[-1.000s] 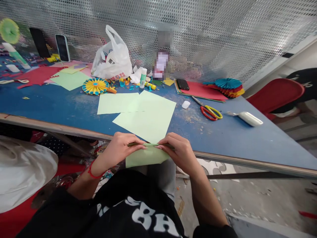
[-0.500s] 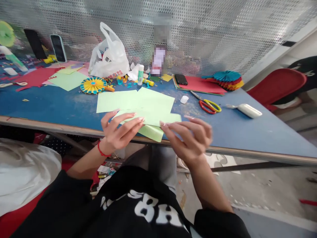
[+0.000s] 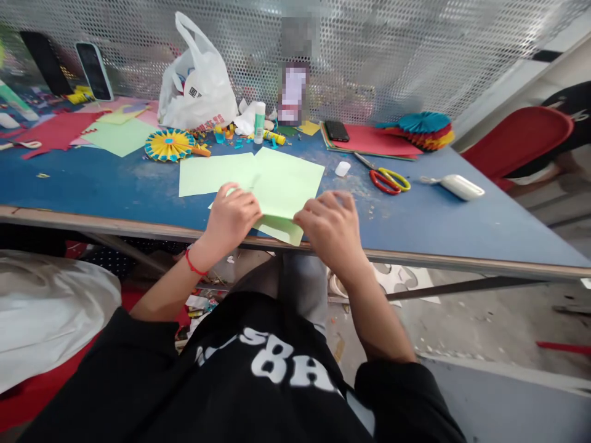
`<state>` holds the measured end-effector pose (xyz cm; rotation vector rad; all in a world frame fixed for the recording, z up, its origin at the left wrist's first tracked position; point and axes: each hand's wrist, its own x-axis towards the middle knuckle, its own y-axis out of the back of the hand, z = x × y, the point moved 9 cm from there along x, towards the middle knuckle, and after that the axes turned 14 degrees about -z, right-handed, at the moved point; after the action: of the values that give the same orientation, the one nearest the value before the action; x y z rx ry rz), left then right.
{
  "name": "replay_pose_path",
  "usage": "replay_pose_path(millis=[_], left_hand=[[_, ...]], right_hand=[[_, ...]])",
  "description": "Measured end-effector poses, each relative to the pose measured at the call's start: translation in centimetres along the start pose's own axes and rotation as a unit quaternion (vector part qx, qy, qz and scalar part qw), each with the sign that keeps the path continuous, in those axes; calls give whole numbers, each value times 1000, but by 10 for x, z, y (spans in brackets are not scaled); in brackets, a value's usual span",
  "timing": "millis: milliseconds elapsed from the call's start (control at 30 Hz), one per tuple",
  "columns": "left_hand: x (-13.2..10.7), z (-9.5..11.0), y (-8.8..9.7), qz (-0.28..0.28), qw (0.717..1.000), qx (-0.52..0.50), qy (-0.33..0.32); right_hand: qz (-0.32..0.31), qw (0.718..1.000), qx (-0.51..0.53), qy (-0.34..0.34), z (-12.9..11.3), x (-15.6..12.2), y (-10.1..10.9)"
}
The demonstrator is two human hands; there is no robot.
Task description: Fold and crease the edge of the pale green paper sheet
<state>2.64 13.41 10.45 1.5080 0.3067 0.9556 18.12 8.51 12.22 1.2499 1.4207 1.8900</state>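
Note:
Both my hands rest at the near edge of the blue table (image 3: pixel 438 221), on a pale green paper sheet (image 3: pixel 286 184). My left hand (image 3: pixel 233 215) has its fingers curled and pinches the sheet's left part. My right hand (image 3: pixel 330 227) is also curled, gripping the sheet's near right edge, where a folded part (image 3: pixel 279 229) sticks out between the hands. A second pale green sheet (image 3: pixel 215 173) lies flat just behind, partly under the first.
Red-and-yellow scissors (image 3: pixel 388 180), a small white eraser (image 3: pixel 342 168), a white device (image 3: pixel 457 186) and a black phone (image 3: pixel 336 130) on red paper lie to the right. A yellow paper rosette (image 3: pixel 168 145), glue stick (image 3: pixel 259 123), white plastic bag (image 3: pixel 198 92) stand behind. A red chair (image 3: pixel 517 144) is at right.
My hands rose from below the table edge with the folded green paper and set it on the sheets on the table. The open fingers then curled down onto it.

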Motion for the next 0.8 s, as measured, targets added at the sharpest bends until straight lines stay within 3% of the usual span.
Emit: replay_pose_path(millis=[167,333,433,567,800], left_hand=[[-30,-26,-11,2,983,-174,62],[-24,-41,-15,-40,952,-288,96],[-22,-44,-15,-35,954,-272,122],[-21,-37,-15,-38,962,-239,122],[-17,-11,-15,-35,996,-78,22]], right_hand=[[-17,994,105,-39,24,-21,-32],[-60,953,288,-79,51,-14,-48],[-49,936,330,-109,58,-14,-53],[-25,938,311,-152,62,-19,-55],[-19,942,264,-208,63,-22,-52]])
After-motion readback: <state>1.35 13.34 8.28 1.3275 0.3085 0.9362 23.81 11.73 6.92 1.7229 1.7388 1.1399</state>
